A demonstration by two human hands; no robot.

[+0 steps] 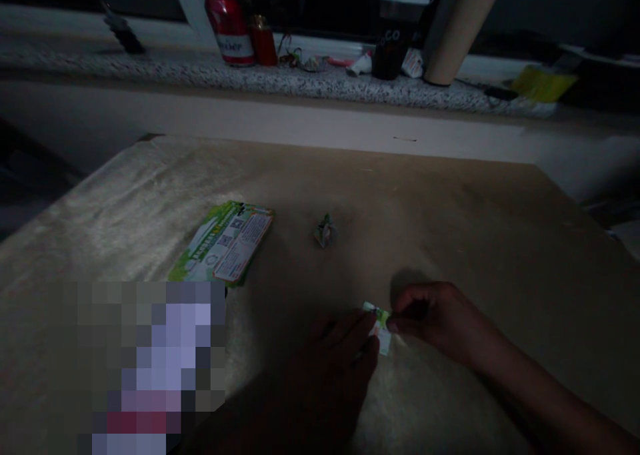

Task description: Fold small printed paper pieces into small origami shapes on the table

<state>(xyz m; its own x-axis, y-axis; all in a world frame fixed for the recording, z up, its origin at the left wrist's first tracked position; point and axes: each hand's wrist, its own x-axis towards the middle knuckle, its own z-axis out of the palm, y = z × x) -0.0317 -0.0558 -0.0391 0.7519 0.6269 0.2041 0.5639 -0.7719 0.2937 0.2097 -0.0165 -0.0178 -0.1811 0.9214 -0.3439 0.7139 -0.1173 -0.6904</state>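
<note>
A small piece of green-and-white printed paper (384, 340) lies on the table between my hands. My left hand (335, 365) rests over its left side, dark in the shadow, with fingers stretched out flat against it. At the paper's right edge, my right hand (435, 318) pinches it between thumb and forefinger. Farther back stands a small folded paper piece (325, 231) with green print, apart from both hands. To the left lies a stack of green-and-white printed leaflets (225, 241).
A pixelated patch hides the lower left. Behind the table (440, 195), a speckled stone sill (175, 71) holds a red can (231, 31), a red lighter-like object (263, 41), a black cup with a white lid (393, 38), a cardboard tube (463, 28) and a yellow packet (543, 83).
</note>
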